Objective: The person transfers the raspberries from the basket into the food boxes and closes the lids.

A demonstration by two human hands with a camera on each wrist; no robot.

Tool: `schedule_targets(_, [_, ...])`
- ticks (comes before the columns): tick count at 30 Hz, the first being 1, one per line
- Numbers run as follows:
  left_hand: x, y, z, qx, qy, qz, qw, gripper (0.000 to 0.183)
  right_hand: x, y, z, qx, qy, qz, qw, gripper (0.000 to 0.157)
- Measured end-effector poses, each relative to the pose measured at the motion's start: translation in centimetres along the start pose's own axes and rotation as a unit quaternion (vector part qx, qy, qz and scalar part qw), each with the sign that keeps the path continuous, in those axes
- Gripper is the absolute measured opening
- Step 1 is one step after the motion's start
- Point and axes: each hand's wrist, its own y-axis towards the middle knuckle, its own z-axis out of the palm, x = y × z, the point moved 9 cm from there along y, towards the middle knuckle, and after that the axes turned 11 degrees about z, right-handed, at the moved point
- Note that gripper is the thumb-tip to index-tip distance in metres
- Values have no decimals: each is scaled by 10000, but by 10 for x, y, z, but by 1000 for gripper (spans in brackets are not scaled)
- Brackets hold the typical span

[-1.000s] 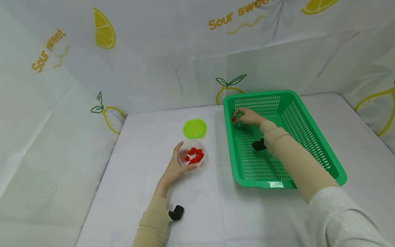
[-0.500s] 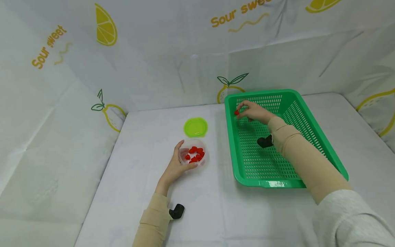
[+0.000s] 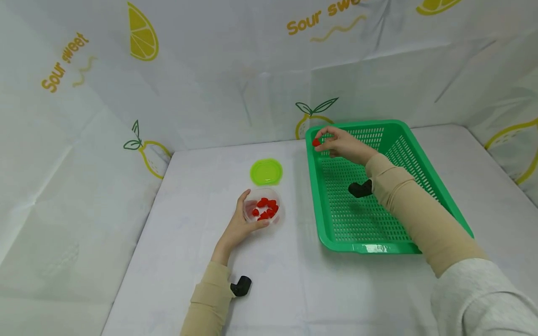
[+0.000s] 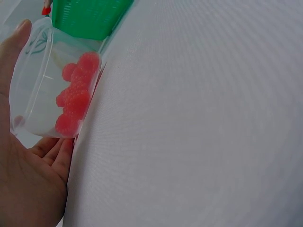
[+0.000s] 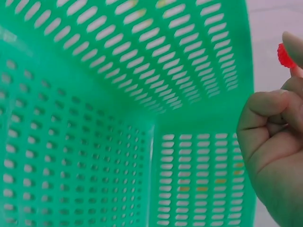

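Observation:
My left hand (image 3: 240, 225) grips the side of a clear plastic tub (image 3: 251, 198) on the table, thumb on one side and fingers on the other. Several red raspberries (image 4: 75, 97) lie on the tub's bottom in the left wrist view. Between thumb and index finger, my right hand (image 3: 342, 143) pinches one raspberry (image 5: 285, 56). In the head view that raspberry overlaps the back left corner of the green basket (image 3: 315, 205); the right wrist view puts it past the basket's edge. The other fingers of that hand are curled.
A lime-green lid (image 3: 266, 171) lies flat on the white-covered table (image 3: 193, 196), just behind the tub. The slotted green basket fills the right side, its walls standing up from the table. A white cloth printed with lemons (image 3: 227, 79) hangs behind.
My right hand has risen with the pinched raspberry from inside the basket toward its back left rim. The left hand and tub have stayed in place.

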Motion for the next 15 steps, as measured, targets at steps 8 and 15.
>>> schedule_targets(8, [-3,1,-1,-3,-20,-12,10000,98,30,-12,23,509,405,-311,9974,30])
schedule_targets(15, [-1,1,-1,-2,-10,0,10000,99,45,-14,47,802,190,-403,9958,29])
